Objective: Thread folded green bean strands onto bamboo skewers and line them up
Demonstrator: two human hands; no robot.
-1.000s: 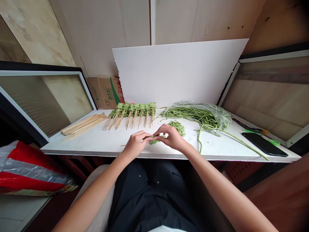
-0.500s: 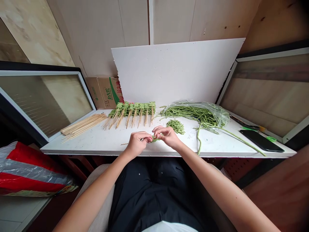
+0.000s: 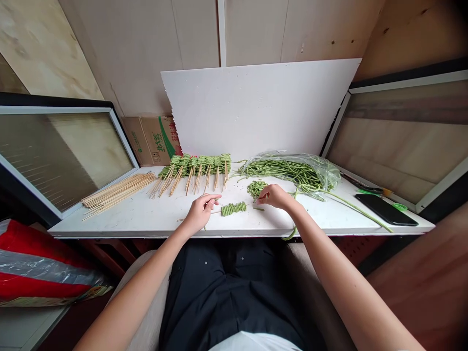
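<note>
My left hand [image 3: 199,212] is closed round a thin bamboo skewer, whose tail pokes out at the left. Green bean pieces [image 3: 234,208] are threaded side by side along it, just right of my fingers. My right hand [image 3: 273,196] reaches down at the edge of a small pile of cut bean pieces [image 3: 256,187], its fingertips pinched together. Whatever lies between those fingertips is too small to make out. A short green piece shows on the table just below them.
Finished bean skewers [image 3: 199,168] lie in a row at the back, beside bare bamboo skewers [image 3: 119,191] on the left. Long green beans [image 3: 285,168] in a clear plastic bag lie back right. A black phone [image 3: 386,209] rests near the right end of the white table [image 3: 139,222].
My right hand has left the skewer and moved right to the pile of cut pieces. The threaded beans are now uncovered, with my left hand still on the skewer. The view has shifted slightly.
</note>
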